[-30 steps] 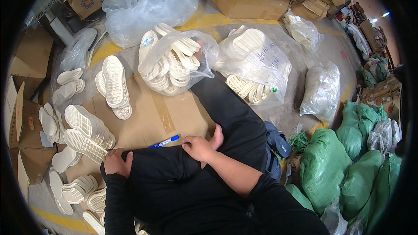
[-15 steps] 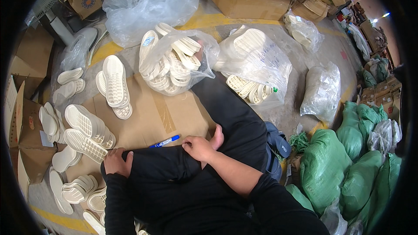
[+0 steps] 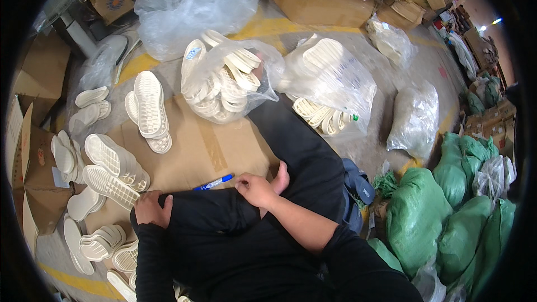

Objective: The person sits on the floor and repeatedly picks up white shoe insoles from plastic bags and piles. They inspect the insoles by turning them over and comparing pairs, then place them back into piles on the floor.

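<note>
L hand [image 3: 153, 210] lies flattish on the knee of the black trousers [image 3: 204, 212], thumb spread from the fingers, nothing in it. R hand [image 3: 256, 191] is curled by the bare foot [image 3: 280, 179], thumb in close to the fingertips; can't tell if it's gripping anything. Both hands well apart from each other. Blue-and-white marker [image 3: 213, 182] lies on the cardboard sheet [image 3: 187, 159] just beyond the trouser edge, btwn the hands but nearer R, its R end pointing twd that hand. Lattice sole [image 3: 111, 186] is just beside L hand, nr a sole stack [image 3: 109, 156]; more cream soles sit along the L side. Two overlapping soles [image 3: 149, 106] lie at the far L of the sheet. Clear bag w/ soles [image 3: 268, 70] at the sheet's far edge, 2nd sole bag [image 3: 352, 81] to its R on the floor [image 3: 372, 140]. Dk sandals [image 3: 361, 182] nr the R knee, green sacks [image 3: 417, 218] piled farther R, cardboard box [image 3: 324, 3] at the back.
</note>
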Available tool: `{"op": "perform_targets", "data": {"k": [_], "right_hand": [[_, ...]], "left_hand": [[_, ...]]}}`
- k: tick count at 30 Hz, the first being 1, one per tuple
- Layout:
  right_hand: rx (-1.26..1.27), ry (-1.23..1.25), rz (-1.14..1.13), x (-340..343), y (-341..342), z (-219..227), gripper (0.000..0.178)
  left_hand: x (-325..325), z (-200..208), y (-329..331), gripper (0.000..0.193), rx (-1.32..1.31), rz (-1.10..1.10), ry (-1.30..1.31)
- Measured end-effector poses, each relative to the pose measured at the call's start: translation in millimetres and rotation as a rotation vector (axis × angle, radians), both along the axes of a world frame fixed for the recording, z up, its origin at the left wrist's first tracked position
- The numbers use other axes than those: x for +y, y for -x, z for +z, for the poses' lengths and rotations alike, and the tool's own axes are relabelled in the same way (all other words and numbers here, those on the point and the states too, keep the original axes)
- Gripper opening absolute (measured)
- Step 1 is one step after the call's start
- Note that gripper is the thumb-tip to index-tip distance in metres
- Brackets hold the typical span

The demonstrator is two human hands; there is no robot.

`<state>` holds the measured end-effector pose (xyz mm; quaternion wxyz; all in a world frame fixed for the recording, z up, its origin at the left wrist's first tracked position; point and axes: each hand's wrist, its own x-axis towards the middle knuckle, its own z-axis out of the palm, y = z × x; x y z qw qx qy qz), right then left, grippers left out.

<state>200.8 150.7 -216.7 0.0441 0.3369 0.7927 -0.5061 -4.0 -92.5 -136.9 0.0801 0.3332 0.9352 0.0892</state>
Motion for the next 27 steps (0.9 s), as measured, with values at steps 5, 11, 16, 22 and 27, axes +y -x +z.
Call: {"op": "perform_targets", "data": {"k": [5,11,16,22,27], "right_hand": [[0.172,0.636,-0.448,48.0,52.4,-2.2,0.094],[0.419,0.930,-0.740,96.3,157.5,13.8,0.101],[0.668,0.969,-0.754,106.6,224.7,6.9,0.081],[0.446,0.649,-0.596,193.6,335.0,4.1,0.068],[0.395,0.137,-0.161,174.3,290.4,41.6,0.034]], "left_hand": [[1.4,5.3,-4.0,0.031,0.031,-0.025,-0.009],[7.0,11.5,0.2,0.031,0.000,-0.003,0.003],[7.5,5.5,5.0,0.030,-0.001,0.002,-0.062],[12.5,-6.1,15.3,0.027,-0.052,0.052,-0.103],[16.2,-8.1,19.0,0.027,-0.046,0.065,-0.114]]}}
